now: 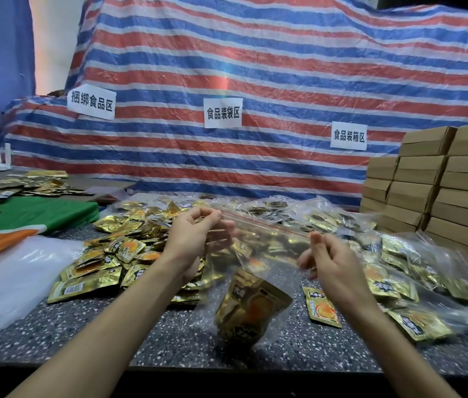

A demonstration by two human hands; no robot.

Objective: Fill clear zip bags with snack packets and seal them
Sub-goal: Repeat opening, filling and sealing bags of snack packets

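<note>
Far left: a pile of clear, empty plastic bags (6,277) lies on the speckled grey stone surface (141,343), just beside a folded green and orange cloth (32,214). It is likely stock kept within reach.
Loose heap: gold foil snack packets with orange print (118,248) are spread on the surface left of the hands, probably the supply for filling.
Left hand (195,237): the grip pinches the left end of the bag's top edge, fingers curled.
Task bag: a clear plastic zip bag with a red strip along its mouth (267,248) hangs in the air between the two hands, above the surface. The mouth is stretched taut, presumably so the zip tracks line up for sealing.
Contents: gold packets (251,308) sag into the bag's lowest corner; blur hides the count.
Zip state: cannot tell whether it is pressed closed.
Right hand (330,262): the grip pinches the right end of the red strip between thumb and fingers, slightly blurred.
Right of hands: clear bags holding gold packets (399,254) are piled on the surface, seemingly finished ones.
Far right: stacked brown cardboard boxes (433,179) are closed, contents not visible.
</note>
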